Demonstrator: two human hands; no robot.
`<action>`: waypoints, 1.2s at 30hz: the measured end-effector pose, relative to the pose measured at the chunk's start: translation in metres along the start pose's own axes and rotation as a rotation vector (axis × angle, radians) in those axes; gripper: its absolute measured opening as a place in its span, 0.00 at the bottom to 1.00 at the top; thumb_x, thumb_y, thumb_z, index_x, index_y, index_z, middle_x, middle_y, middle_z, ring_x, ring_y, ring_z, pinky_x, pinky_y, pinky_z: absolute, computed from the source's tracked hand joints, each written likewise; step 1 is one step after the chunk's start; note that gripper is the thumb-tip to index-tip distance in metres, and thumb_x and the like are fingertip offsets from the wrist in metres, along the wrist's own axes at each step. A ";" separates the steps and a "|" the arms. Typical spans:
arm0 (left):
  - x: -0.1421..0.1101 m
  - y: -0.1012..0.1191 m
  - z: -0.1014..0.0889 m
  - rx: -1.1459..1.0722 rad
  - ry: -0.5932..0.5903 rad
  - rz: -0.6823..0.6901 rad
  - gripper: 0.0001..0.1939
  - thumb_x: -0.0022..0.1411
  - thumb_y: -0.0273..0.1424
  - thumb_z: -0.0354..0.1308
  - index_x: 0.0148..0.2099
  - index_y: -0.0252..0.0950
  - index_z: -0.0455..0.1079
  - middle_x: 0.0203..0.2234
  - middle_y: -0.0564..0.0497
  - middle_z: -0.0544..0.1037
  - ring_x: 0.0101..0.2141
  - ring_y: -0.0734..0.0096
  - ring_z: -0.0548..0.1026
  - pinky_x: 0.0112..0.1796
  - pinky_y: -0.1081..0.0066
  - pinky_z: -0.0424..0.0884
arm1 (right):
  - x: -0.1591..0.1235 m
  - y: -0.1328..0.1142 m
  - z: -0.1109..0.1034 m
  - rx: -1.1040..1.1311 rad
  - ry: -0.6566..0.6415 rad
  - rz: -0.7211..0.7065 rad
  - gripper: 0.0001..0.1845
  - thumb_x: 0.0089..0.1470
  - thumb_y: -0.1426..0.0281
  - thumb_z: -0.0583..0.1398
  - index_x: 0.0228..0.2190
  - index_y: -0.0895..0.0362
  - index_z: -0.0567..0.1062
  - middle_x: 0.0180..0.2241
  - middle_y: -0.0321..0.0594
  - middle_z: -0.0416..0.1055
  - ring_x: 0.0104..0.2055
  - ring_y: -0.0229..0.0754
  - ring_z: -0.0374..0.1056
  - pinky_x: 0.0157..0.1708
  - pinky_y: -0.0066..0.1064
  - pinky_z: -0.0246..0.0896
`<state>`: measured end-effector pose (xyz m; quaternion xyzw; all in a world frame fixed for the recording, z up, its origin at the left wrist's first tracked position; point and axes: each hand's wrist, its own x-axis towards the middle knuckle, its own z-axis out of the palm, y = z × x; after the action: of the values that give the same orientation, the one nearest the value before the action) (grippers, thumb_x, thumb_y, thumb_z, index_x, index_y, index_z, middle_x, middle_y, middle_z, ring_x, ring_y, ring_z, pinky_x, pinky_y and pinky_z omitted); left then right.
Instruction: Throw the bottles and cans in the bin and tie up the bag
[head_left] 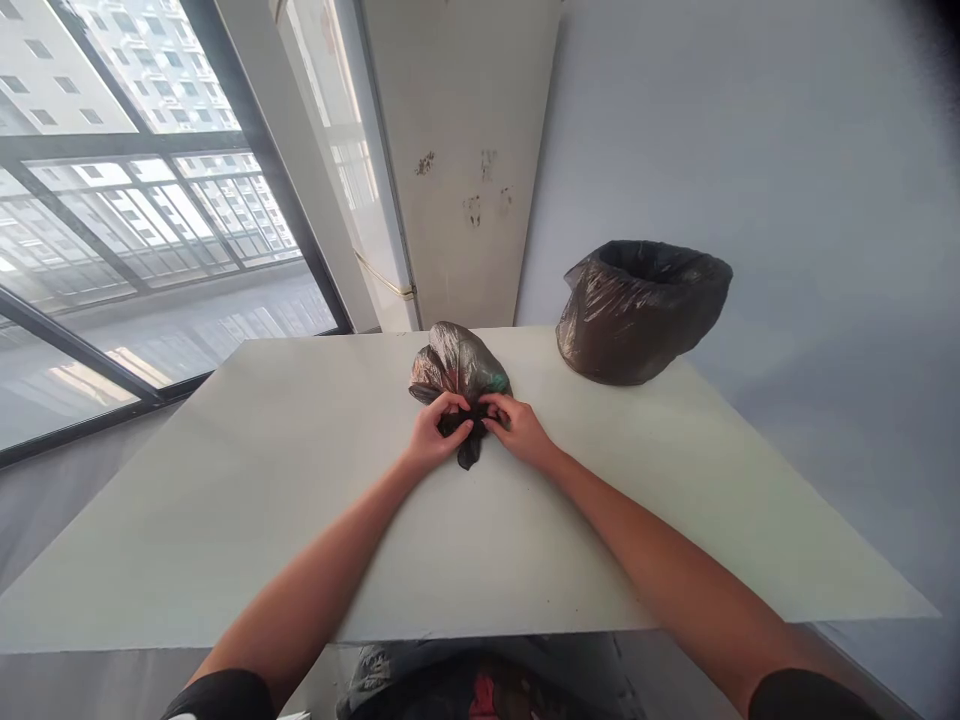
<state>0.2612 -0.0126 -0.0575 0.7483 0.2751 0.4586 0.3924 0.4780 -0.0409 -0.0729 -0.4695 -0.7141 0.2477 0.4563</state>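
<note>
A filled black plastic garbage bag [466, 358] lies on the white table, its gathered neck towards me. Something red and something green show faintly through the thin plastic. My left hand [439, 430] pinches the bunched neck from the left, thumb and fingers closed on it. From the right, my right hand [517, 428] grips the same gathered plastic between thumb and fingers. A loose black tip of the bag hangs out below and between the two hands. Whether the neck is knotted is hidden by my fingers.
At the table's [300, 480] back right stands a bin [637, 325] lined with a black bag, its mouth open. Behind the table rises a tall white cabinet or refrigerator [465, 120]. A wall [787, 200] runs along the right, and large windows [135, 200] along the left.
</note>
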 end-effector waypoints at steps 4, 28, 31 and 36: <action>0.001 -0.001 -0.003 0.092 0.250 0.001 0.09 0.70 0.39 0.61 0.43 0.39 0.70 0.25 0.57 0.69 0.26 0.73 0.65 0.32 0.71 0.60 | 0.002 -0.007 -0.009 -0.067 0.131 -0.090 0.09 0.64 0.69 0.58 0.35 0.55 0.78 0.33 0.42 0.73 0.40 0.47 0.68 0.42 0.38 0.63; 0.012 -0.017 -0.014 0.418 0.281 0.280 0.12 0.62 0.23 0.55 0.34 0.39 0.79 0.31 0.50 0.58 0.35 0.64 0.64 0.36 0.64 0.67 | -0.002 -0.030 -0.031 -0.221 0.465 -0.108 0.14 0.51 0.82 0.50 0.30 0.53 0.70 0.32 0.40 0.65 0.29 0.42 0.60 0.30 0.34 0.56; 0.013 -0.014 -0.011 0.417 0.280 0.271 0.10 0.65 0.28 0.61 0.44 0.40 0.83 0.34 0.50 0.60 0.37 0.64 0.65 0.39 0.63 0.69 | -0.004 -0.039 -0.028 -0.299 0.325 -0.214 0.12 0.57 0.80 0.54 0.35 0.54 0.74 0.37 0.43 0.72 0.38 0.46 0.68 0.41 0.38 0.63; 0.013 -0.013 -0.006 0.401 0.171 0.332 0.13 0.70 0.27 0.57 0.47 0.42 0.83 0.33 0.50 0.61 0.36 0.64 0.65 0.39 0.64 0.70 | -0.008 -0.034 -0.001 -0.431 0.067 -0.181 0.14 0.66 0.71 0.60 0.52 0.56 0.75 0.46 0.46 0.78 0.47 0.51 0.71 0.49 0.42 0.60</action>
<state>0.2604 0.0063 -0.0606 0.8046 0.2660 0.5144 0.1312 0.4647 -0.0628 -0.0497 -0.4982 -0.7742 0.0319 0.3891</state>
